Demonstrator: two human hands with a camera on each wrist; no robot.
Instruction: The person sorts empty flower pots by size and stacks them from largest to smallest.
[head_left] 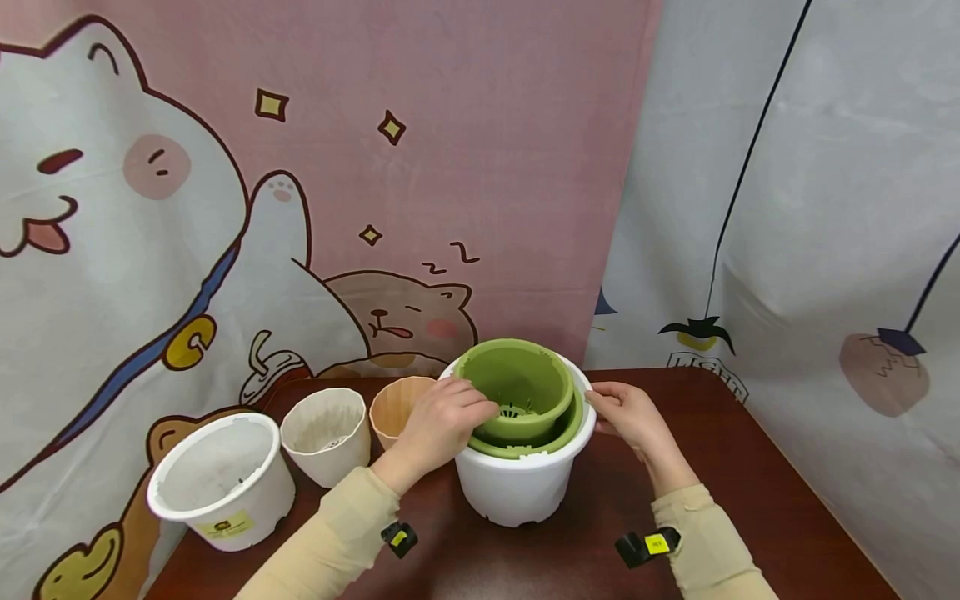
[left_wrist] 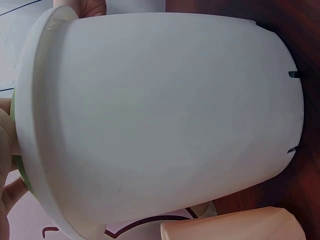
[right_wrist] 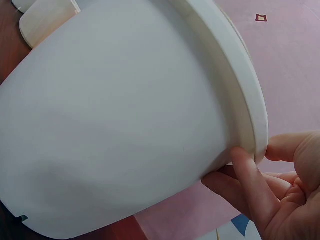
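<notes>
A large white flower pot [head_left: 513, 492] stands upright on the table, its wall filling much of both wrist views. Inside it sits a green flower pot [head_left: 577, 419], and within that a smaller green flower pot [head_left: 525, 375] rises tilted above the white rim. My left hand [head_left: 450, 417] pinches the smaller green pot at its left edge; its fingertips are partly hidden in the left wrist view. On the right side, my right hand [head_left: 628, 414] grips the white pot's rim, thumb and fingers on either side of it in the right wrist view.
To the left stand another white pot [head_left: 225, 492] with a yellow label, a cream fluted pot [head_left: 327, 433] and a peach fluted pot [head_left: 396, 404], partly behind my left hand. The dark red table [head_left: 720, 467] meets a printed cloth backdrop [head_left: 517, 167].
</notes>
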